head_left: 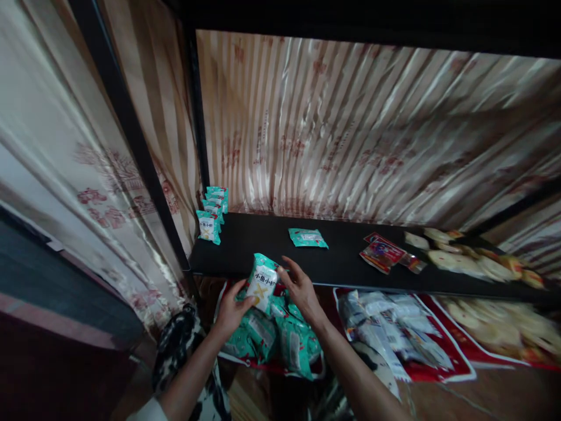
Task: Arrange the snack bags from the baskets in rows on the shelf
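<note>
A green and white snack packet [264, 284] is held upright in front of the black shelf's front edge, its printed face toward me. My left hand [234, 311] pinches its lower left side. My right hand [301, 292] has its thumb and fingers at the packet's upper right edge, the fingertips partly hidden behind it. Below both hands, a red tray [319, 369] with a white rim holds several more green packets [295, 345]. On the shelf's left end, a row of green packets [209, 227] stands upright, one behind another.
On the black shelf [258, 231] lie a single green packet [308, 238], red packets [385, 252] and several pale round packs [468, 260]. Another red tray [464, 374] holds silvery packets [398, 327]. A black post [131, 140] rises at the left; a striped curtain [307, 128] hangs behind.
</note>
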The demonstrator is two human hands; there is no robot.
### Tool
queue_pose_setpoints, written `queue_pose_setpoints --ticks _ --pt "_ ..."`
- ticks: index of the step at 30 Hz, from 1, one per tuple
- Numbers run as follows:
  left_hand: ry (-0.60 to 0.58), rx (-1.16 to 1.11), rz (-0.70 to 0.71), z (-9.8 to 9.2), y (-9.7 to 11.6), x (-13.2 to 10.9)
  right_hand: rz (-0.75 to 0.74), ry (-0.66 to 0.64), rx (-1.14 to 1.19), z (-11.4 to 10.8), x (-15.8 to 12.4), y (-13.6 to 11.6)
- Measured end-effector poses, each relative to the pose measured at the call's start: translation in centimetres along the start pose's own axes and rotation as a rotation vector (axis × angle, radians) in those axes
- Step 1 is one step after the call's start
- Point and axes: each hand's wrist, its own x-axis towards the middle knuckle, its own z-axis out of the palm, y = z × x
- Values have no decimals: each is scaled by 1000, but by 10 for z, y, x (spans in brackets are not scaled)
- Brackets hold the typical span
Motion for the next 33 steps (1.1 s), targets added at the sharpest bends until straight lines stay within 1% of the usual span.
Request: queue_pose_setpoints --ticks 2,5,7,11,14,16,18,20,21,23,25,27,30,33 --pt "80 -41 5 -10 -1 7 76 -89 103 15 3 0" --pt "178 -67 15 -24 -1 19 157 -273 226 38 3 5" --pt "207 -83 21 -31 0 25 153 -344 263 54 4 8" --pt "270 -93 54 -41 4 39 88 -399 350 83 15 11" --pt "300 -25 56 -48 5 52 33 -387 330 104 33 15" --pt "344 94 55 -54 6 62 -14 -358 291 119 47 19" --pt "442 276 96 -58 8 71 -53 -319 241 134 60 22" --pt "568 449 182 -60 9 79 -81 -268 162 151 71 24" --pt "620 508 229 -60 10 83 -91 -240 112 159 76 25" --pt "685 569 311 -60 9 89 -111 -192 21 176 84 26" --pt "708 590 369 -61 6 95 -133 -168 -40 190 90 28" --pt "713 604 391 -63 1 101 -152 -160 -80 203 96 30" --pt "708 620 371 -66 -5 108 -170 -146 -117 218 104 35" --pt "720 621 348 -66 -5 114 -199 -140 -129 227 114 39"
